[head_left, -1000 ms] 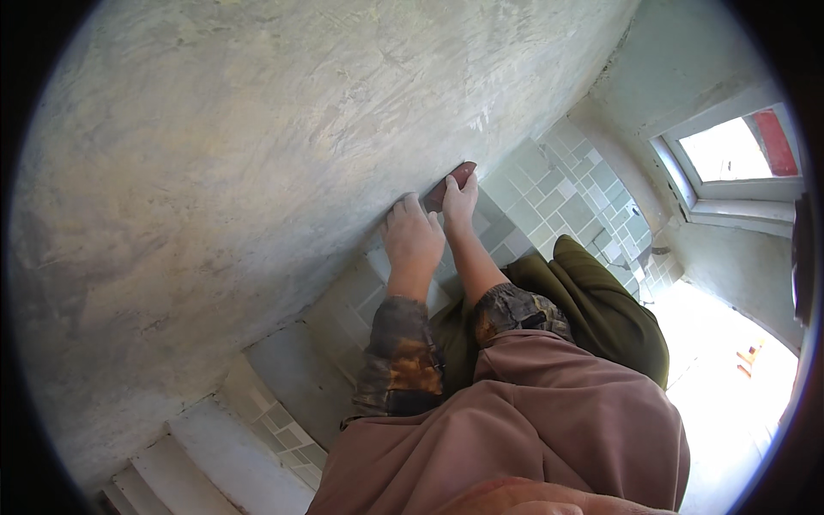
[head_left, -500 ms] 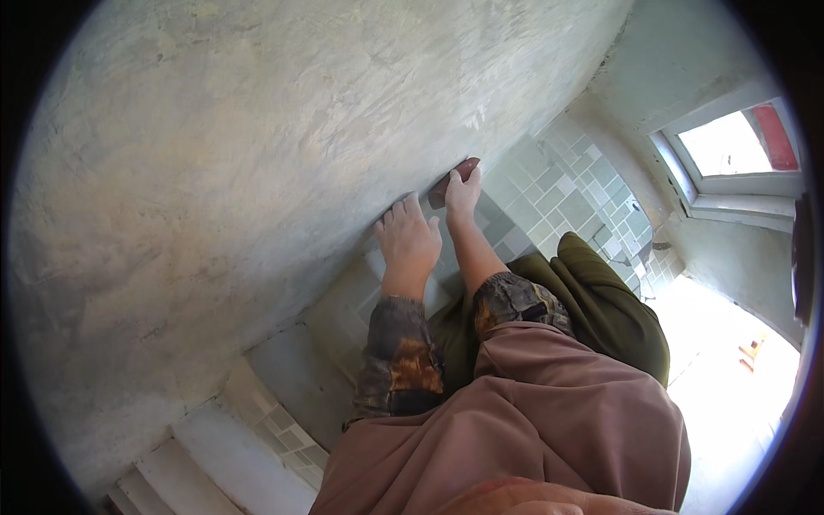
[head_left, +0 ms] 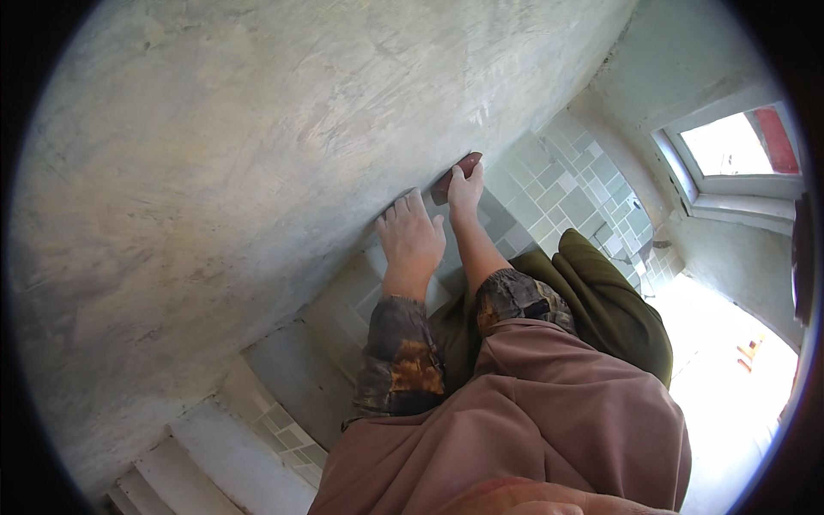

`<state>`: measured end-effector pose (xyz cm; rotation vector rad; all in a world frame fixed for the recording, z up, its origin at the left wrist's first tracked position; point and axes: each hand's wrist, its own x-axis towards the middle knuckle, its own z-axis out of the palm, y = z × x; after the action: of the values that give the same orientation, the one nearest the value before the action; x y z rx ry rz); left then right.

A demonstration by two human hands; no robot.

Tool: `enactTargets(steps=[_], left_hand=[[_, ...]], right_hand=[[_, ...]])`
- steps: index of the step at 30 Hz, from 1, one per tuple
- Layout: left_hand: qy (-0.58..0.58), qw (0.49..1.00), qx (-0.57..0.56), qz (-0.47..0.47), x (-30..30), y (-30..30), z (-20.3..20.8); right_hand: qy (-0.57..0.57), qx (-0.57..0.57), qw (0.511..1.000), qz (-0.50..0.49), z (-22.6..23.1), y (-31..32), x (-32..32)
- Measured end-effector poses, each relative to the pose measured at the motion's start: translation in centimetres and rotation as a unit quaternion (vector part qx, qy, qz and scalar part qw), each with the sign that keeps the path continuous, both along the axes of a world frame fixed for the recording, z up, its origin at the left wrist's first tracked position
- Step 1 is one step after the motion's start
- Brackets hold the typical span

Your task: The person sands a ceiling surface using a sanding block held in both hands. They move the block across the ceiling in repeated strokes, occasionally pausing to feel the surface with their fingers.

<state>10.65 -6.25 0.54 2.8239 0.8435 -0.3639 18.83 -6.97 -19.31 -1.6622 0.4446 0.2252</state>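
Reddish-brown pad [head_left: 444, 184] lies at the lower part of the patchy grey plaster wall [head_left: 232, 172], its long side running along the surface. Right hand [head_left: 465, 190] has it: grip closed around the pad, thumb across the near face, the other fingers mostly hidden behind. Left hand [head_left: 411, 245] sits just beside, to the left; its grip is empty, fingers spread toward the plaster, thumb held apart. Fingertips look to meet the wall, though exact contact is hard to tell from above. Change over the last second is small: pad and right hand have shifted slightly up and to the right along the wall, and the left thumb now stands a little farther from the pad, so the gap between the two hands has widened. Judged from that, the work stays on much the same stretch of plaster, with the pad kept close against it and under control of the right hand alone; the left seems to serve as a brace. Pressure cannot be read. Around the hands: pale green and grey tiles [head_left: 568, 196] beyond the right wrist, dark patterned cuffs [head_left: 399, 360] on both forearms, olive cloth [head_left: 614, 296] over the legs, pinkish-brown garment [head_left: 524, 412] below. White-framed window [head_left: 742, 210] at upper right; pale steps [head_left: 227, 451] at lower left.
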Motion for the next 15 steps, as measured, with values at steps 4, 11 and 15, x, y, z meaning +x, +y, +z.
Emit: enactTargets(steps=[4,11,15], left_hand=[[0.003,1.0,0.008,0.001,0.0,0.0,0.1],[0.014,1.0,0.012,-0.001,0.1,-0.2,-0.2],[0.01,0.999,0.027,-0.017,0.0,-0.3,-0.5]], right_hand=[[0.015,0.033,0.999,0.0,0.3,0.2,0.0],[0.048,0.057,0.997,-0.005,0.8,0.0,0.4],[0.042,0.026,0.999,0.012,1.5,-0.4,0.3]])
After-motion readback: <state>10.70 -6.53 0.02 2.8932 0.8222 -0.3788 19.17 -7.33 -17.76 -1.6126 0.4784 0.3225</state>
